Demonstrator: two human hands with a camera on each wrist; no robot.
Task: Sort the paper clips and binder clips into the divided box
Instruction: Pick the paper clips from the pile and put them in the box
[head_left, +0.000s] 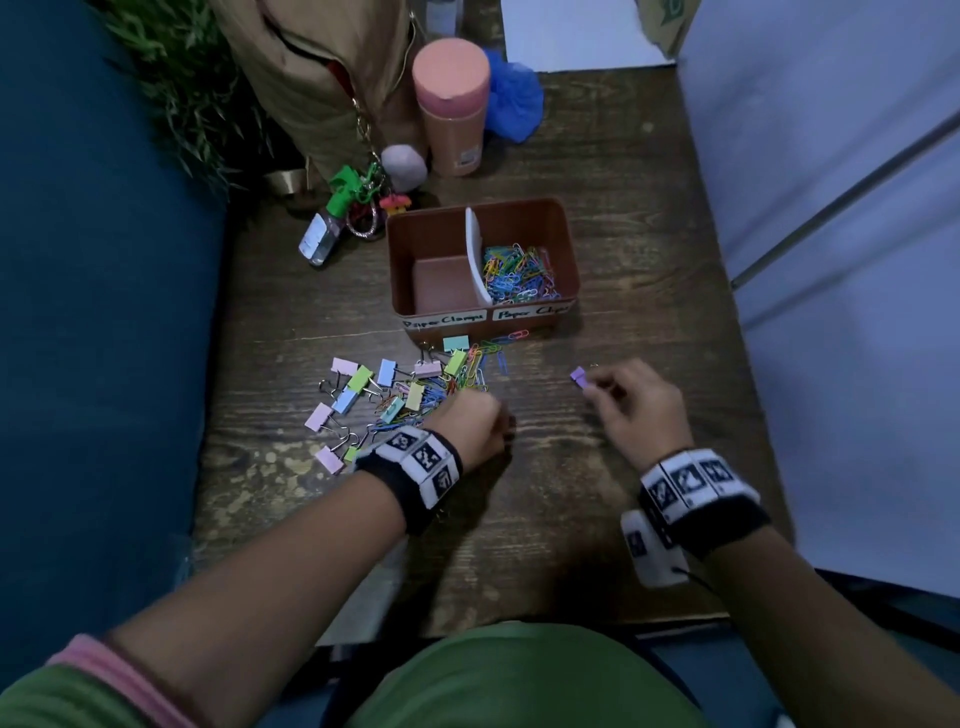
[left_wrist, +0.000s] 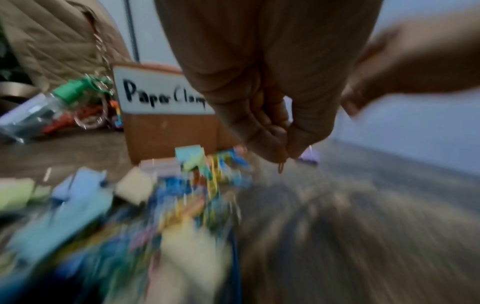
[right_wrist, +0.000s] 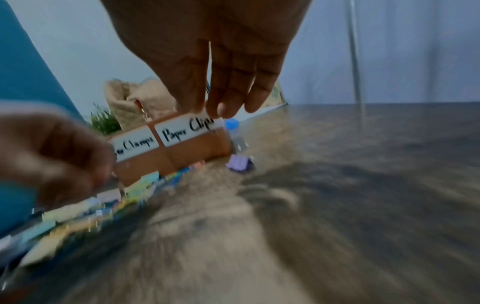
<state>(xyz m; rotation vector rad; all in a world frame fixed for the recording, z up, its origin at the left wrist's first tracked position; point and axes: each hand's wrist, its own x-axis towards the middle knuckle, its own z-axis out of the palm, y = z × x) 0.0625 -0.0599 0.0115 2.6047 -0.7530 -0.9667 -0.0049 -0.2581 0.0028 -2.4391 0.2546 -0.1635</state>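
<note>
While the mixed pile (head_left: 395, 389) of pastel binder clips and coloured paper clips lies on the tabletop (head_left: 623, 234) just near of the divided box (head_left: 483, 260), both hands work at its right edge. The left hand (head_left: 475, 426) is curled at the pile's near right corner, and the left wrist view shows its thumb and fingertips pinching a thin paper clip (left_wrist: 281, 166), probably lifted clear so that it can go alone into the box. The right hand (head_left: 639, 410) hovers farther right with its fingers loosely bent; the right wrist view shows them straight-ish and holding nothing, with a purple binder clip (head_left: 579, 376) lying on the tabletop just beyond the fingertips, apart from the pile. I judge it is reaching for that stray clip. The box's right compartment, labelled for paper clips, already holds a heap of coloured paper clips (head_left: 519, 273), while the left one, labelled for clamps, looks empty, so most binder clips are not yet sorted. A pink bottle (head_left: 452, 104) and a keyring with trinkets (head_left: 353, 208) stand at the far side, out of the way.
</note>
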